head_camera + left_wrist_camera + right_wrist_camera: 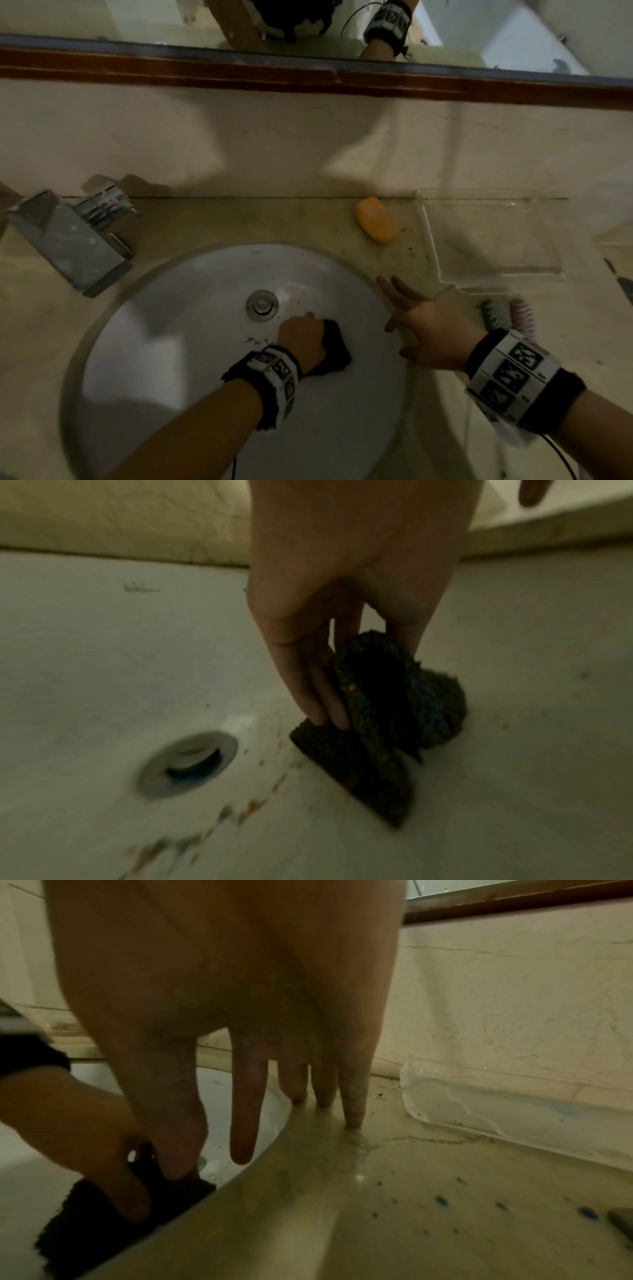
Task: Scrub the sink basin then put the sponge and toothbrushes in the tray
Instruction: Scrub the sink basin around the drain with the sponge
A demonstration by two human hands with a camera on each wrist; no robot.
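Observation:
My left hand (301, 337) grips a dark scrubbing sponge (334, 349) and presses it on the white sink basin (191, 342), just right of the drain (262, 305). In the left wrist view the fingers (318, 696) pinch the folded sponge (383, 704) beside brown specks of dirt. My right hand (414, 329) rests with straight spread fingers on the counter at the basin's right rim; its fingertips (352, 1118) touch the stone. Two toothbrush heads (507, 315) lie on the counter behind the right wrist. A clear tray (486, 236) sits at the back right.
An orange soap bar (376, 219) lies on the counter left of the tray. A metal tap (68, 240) stands at the back left. A mirror with a brown frame (308, 75) runs along the wall. The tray (514, 1104) holds nothing visible.

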